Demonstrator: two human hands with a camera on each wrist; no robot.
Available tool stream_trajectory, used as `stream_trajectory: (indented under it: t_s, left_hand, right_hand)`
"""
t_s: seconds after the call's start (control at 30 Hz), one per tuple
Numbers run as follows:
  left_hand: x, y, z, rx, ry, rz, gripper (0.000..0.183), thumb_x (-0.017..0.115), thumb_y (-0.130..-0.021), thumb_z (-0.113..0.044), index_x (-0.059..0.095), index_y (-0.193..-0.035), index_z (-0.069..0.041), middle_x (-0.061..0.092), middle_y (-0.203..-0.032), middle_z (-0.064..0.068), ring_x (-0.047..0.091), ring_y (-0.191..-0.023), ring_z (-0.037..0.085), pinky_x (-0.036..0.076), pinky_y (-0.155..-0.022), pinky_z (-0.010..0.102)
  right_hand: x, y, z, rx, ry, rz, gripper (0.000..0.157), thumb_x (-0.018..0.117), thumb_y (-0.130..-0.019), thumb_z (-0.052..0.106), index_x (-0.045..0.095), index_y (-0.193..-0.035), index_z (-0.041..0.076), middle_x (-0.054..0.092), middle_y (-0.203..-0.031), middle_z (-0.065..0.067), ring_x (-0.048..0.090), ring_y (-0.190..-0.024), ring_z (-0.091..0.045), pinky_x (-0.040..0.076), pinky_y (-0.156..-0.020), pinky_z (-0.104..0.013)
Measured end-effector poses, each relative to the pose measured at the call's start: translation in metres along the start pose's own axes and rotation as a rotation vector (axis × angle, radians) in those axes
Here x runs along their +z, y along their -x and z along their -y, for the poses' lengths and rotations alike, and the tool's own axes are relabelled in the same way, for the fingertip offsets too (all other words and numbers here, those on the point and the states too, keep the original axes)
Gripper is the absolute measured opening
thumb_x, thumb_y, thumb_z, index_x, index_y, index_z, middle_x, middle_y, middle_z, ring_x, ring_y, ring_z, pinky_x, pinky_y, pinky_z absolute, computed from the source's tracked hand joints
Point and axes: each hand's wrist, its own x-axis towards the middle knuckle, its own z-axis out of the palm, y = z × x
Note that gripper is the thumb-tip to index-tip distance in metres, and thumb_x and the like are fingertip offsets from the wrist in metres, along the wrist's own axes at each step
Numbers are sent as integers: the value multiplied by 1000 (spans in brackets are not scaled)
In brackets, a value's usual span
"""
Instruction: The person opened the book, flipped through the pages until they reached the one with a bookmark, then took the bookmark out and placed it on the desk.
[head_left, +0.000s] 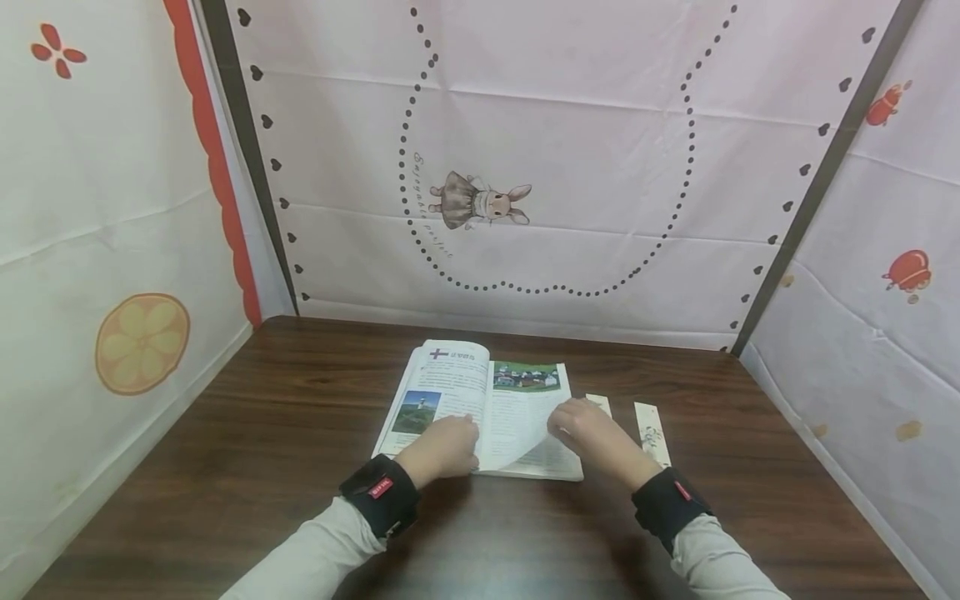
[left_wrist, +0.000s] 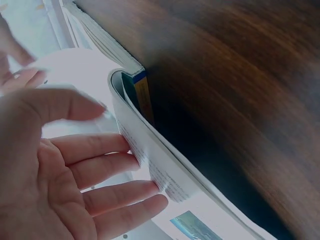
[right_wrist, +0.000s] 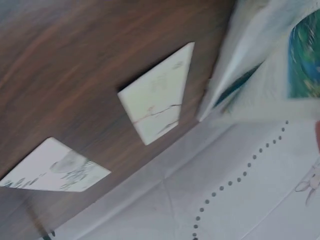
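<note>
An open book (head_left: 450, 375) lies on the table, with printed text and colour photos on both sides. My left hand (head_left: 444, 446) is at the lower part of the left page, near the spine. In the left wrist view, the fairly straight fingers of the left hand (left_wrist: 100, 175) touch the curved page (left_wrist: 170, 175). Over the right side, my right hand (head_left: 592, 433) pinches a page (head_left: 517, 433) by its edge, and its lower corner curls up off the sheets below. Only a sliver of the right hand (right_wrist: 318, 135) enters the right wrist view.
Two pale bookmark-like strips lie right of the book: the nearer strip (head_left: 600, 403) is partly hidden by the right hand, the farther strip (head_left: 651, 433) shows a floral print. Printed cloth (head_left: 555, 167) hangs behind the dark wooden table (head_left: 300, 400) and along both sides.
</note>
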Motion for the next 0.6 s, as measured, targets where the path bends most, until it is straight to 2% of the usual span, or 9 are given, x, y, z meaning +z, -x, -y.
stream_trajectory:
  t_s: [0.13, 0.23, 0.37, 0.5, 0.6]
  left_hand:
    - [-1, -1, -4, -9, 47, 10, 31, 72, -77, -31, 67, -85, -2, 63, -74, 7, 51, -62, 18, 43, -60, 29]
    - [-1, -2, -8, -18, 111, -33, 43, 73, -76, -44, 65, -81, -2, 53, -60, 3, 46, -55, 16, 35, -52, 25]
    - [1, -5, -12, -26, 98, -122, 48, 67, -79, -54, 64, -73, -6, 45, -49, -1, 41, -45, 14, 26, -45, 21]
    - [4, -12, -16, -43, -3, -156, 47, 58, -87, -49, 64, -68, -7, 42, -47, -2, 40, -42, 14, 26, -44, 22]
    - [4, -14, -16, -70, -33, -187, 44, 52, -93, -37, 60, -62, -7, 47, -50, 1, 45, -46, 16, 34, -44, 26]
  right_hand:
    - [-5, -4, 4, -69, 19, -150, 17, 76, -75, 6, 68, -90, 12, 67, -86, 4, 62, -88, -11, 51, -85, -30]
    - [-8, -8, 9, -124, 40, -241, 21, 77, -73, 4, 68, -89, 12, 67, -88, 4, 62, -90, -12, 50, -85, -30]
    - [-11, -14, 15, -158, 65, -304, 22, 78, -72, 3, 68, -88, 13, 68, -91, 3, 62, -93, -13, 51, -86, -29]
    - [-10, -19, 17, -163, 80, -339, 22, 78, -71, 3, 68, -89, 11, 69, -94, 1, 63, -96, -15, 51, -87, -30]
    - [-7, -18, 14, -146, 86, -406, 27, 79, -70, 3, 67, -93, 7, 68, -103, -5, 63, -100, -20, 51, -89, -34]
